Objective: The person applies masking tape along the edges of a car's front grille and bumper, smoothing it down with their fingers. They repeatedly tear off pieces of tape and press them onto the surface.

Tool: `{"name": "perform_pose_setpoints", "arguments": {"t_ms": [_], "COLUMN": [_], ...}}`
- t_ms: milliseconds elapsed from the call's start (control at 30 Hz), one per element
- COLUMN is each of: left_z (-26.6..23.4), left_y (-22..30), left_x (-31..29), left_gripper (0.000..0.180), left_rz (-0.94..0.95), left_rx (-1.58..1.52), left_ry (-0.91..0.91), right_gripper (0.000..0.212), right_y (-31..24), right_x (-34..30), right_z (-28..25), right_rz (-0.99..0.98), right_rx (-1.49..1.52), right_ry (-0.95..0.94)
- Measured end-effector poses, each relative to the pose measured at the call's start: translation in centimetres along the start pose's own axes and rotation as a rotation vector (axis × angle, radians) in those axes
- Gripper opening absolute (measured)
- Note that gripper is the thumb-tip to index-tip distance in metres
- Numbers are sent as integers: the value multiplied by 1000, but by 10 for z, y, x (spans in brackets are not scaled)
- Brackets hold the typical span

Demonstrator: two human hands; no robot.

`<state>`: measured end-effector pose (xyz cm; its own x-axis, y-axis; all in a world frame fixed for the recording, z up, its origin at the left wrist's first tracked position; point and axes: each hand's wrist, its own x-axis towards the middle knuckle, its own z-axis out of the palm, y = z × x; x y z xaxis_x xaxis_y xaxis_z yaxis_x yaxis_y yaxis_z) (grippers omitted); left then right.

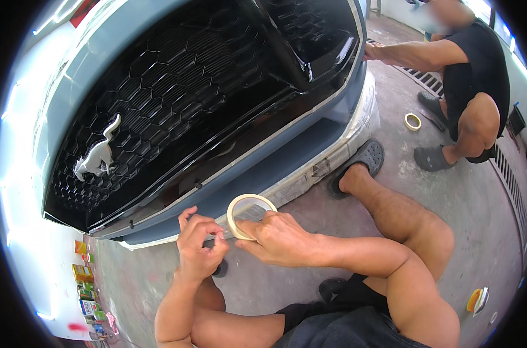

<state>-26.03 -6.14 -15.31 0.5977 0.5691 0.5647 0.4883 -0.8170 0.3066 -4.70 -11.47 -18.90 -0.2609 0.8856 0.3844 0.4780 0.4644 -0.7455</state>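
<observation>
My right hand (281,239) grips a roll of cream masking tape (234,210), fingers partly through its ring. Just left of the roll, my left hand (198,246) is closed in a pinch, thumb against the bent fingers. Whatever lies in that pinch is too small to make out. Both hands are in front of a car's front end, below its black honeycomb grille (176,87). A silver horse emblem (98,158) is on the grille's left part. Pale masking (310,173) runs along the lower edge of the grey bumper (263,159).
A co-worker (478,69) crouches at the right, a hand on the bumper's right edge. Another tape roll (407,120) lies on the floor beside them, near a drain grate (419,76). Several paint cans (82,272) line the left wall. A yellow-and-white object (477,301) rests at lower right.
</observation>
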Motion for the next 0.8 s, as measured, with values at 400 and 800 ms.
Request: {"name": "perform_pose_setpoints", "arguments": {"t_ms": [400,800], "left_z": [-6,1], "left_y": [-1,9], "left_x": [-6,-13], "left_gripper": [40,29], "left_rz": [-390,-154], "left_rx": [-547,-224], "left_ry": [168,105], "right_gripper": [30,37], "right_y": [-7,-10], "right_x": [9,7], "right_z": [-2,8], "right_rz": [183,35], "right_rx": [474,306], "right_ry": [2,33]}}
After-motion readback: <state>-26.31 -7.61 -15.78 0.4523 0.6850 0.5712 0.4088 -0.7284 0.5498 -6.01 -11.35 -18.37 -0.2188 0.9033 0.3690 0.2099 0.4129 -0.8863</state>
